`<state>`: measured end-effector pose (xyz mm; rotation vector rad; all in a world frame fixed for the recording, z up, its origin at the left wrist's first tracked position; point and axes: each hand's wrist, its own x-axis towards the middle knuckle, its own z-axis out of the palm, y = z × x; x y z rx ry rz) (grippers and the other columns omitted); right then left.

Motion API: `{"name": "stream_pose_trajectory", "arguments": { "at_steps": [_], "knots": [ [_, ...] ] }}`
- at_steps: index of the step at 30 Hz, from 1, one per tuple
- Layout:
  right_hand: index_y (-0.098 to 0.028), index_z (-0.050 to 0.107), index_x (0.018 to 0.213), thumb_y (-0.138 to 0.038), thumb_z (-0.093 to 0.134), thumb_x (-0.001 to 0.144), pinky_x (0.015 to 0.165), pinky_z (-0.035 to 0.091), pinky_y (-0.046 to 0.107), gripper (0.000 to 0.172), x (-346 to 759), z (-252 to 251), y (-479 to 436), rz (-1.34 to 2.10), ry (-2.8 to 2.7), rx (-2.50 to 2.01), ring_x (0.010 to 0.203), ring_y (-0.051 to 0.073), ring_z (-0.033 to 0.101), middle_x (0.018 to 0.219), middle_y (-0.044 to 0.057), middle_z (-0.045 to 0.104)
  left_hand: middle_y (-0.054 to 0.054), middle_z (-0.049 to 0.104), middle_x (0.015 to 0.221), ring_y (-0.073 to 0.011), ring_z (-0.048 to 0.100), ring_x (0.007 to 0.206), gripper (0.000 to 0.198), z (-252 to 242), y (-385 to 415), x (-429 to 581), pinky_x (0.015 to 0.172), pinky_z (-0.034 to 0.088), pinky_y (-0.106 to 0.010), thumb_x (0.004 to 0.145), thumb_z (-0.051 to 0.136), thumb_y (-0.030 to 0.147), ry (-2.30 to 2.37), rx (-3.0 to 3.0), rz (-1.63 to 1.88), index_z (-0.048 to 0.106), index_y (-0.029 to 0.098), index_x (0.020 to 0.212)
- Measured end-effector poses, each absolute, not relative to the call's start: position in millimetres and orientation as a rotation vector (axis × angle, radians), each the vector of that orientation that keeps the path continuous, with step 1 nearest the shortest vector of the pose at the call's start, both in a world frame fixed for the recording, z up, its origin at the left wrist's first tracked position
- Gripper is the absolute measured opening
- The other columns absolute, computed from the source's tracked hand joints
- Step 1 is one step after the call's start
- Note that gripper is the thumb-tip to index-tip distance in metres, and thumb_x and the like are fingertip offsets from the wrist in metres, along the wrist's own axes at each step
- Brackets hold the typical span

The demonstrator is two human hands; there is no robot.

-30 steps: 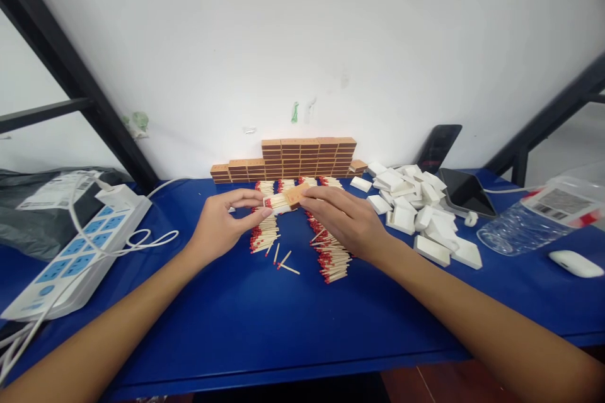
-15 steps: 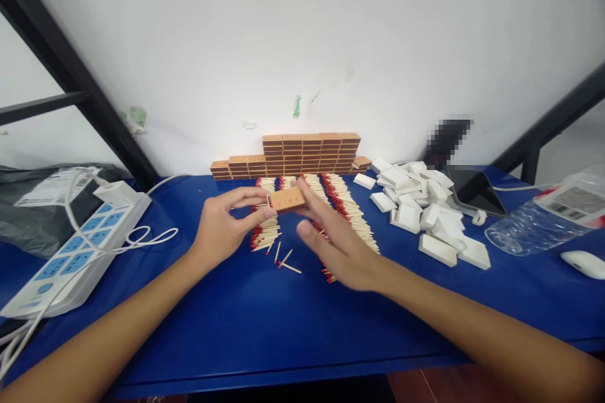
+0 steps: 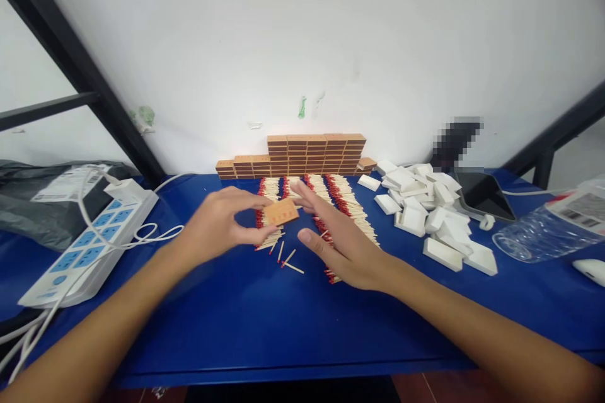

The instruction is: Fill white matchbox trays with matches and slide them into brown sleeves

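Over the rows of matches, a small orange-brown matchbox [image 3: 282, 210] is in the air between my two hands. My left hand [image 3: 218, 223] has its thumb and fingertips at the left end of the box, gripping it. At the right end, my right hand [image 3: 347, 242] has straight fingers against or just behind the box, and its thumb stands apart. Red-tipped matches [image 3: 357, 214] lie in several rows below and behind the hands. A few loose matches [image 3: 289, 259] are scattered on the blue table [image 3: 265, 321] in front.
Matchboxes [image 3: 316, 154] are stacked against the wall. White inner trays [image 3: 420, 195] form a pile at right, near a dark-screened device [image 3: 484, 194] and a clear plastic bottle [image 3: 534, 233]. At left are a power strip [image 3: 89, 249], white cables and a dark plastic bag [image 3: 33, 201].
The matchbox has dropped slightly and tilted, and the white edge at its left end no longer shows. My left thumb and fingers have spread a little. The view has shifted slightly.
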<state>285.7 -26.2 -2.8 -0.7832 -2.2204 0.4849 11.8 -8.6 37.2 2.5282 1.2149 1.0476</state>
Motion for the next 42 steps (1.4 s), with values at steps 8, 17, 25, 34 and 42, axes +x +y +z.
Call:
{"name": "stream_pose_trajectory", "arguments": {
  "at_steps": [8, 17, 25, 34, 42],
  "knots": [
    [-0.017, 0.057, 0.147, -0.041, 0.053, 0.109, 0.112, 0.054, 0.057, 0.045, 322.6, -0.1, 26.5, -0.192, -2.093, -0.916, 0.133, 0.034, 0.065, 0.141, 0.019, 0.069, -0.001, 0.083, 0.088, -0.0253, 0.075, 0.075, 0.029, 63.1, 10.5, -84.4, 0.068, 0.055, -0.032, 0.076, 0.083, 0.05, 1.672, 2.439, 0.281, 0.083, 0.025, 0.09],
    [-0.016, 0.075, 0.109, -0.032, 0.05, 0.104, 0.091, 0.047, 0.052, 0.031, 400.0, 19.0, 70.1, -0.498, -1.996, -1.513, 0.106, 0.037, 0.062, 0.106, 0.019, 0.076, -0.005, 0.084, 0.094, -0.0306, 0.078, 0.08, 0.056, 44.3, 16.6, -100.1, 0.061, 0.057, -0.032, 0.072, 0.082, 0.071, 1.8, 2.592, 0.297, 0.084, 0.024, 0.101],
    [-0.017, 0.069, 0.127, -0.034, 0.072, 0.09, 0.091, 0.041, 0.044, 0.041, 426.3, 16.7, 121.1, -0.456, -2.381, -1.769, 0.121, 0.038, 0.052, 0.125, 0.019, 0.07, -0.016, 0.081, 0.115, -0.0417, 0.076, 0.106, 0.055, 22.7, 47.2, -60.4, 0.09, 0.059, -0.048, 0.084, 0.072, 0.068, 1.836, 2.674, 0.463, 0.081, 0.022, 0.113],
    [-0.014, 0.068, 0.118, -0.039, 0.078, 0.089, 0.082, 0.043, 0.036, 0.039, 423.4, 18.1, 164.1, -0.372, -2.481, -1.833, 0.103, 0.03, 0.063, 0.118, 0.018, 0.07, -0.02, 0.078, 0.122, -0.0439, 0.071, 0.116, 0.066, 1.0, 44.1, -53.6, 0.1, 0.055, -0.053, 0.093, 0.057, 0.074, 1.745, 2.735, 0.69, 0.077, 0.02, 0.123],
    [-0.014, 0.066, 0.123, -0.031, 0.069, 0.095, 0.085, 0.047, 0.031, 0.032, 437.1, 20.3, 152.2, -0.231, -2.55, -1.754, 0.103, 0.025, 0.068, 0.115, 0.014, 0.072, -0.019, 0.079, 0.117, -0.0421, 0.072, 0.114, 0.063, 2.6, 43.0, -52.8, 0.098, 0.055, -0.052, 0.097, 0.05, 0.071, 1.741, 2.758, 0.665, 0.078, 0.019, 0.119]
  ]
}}
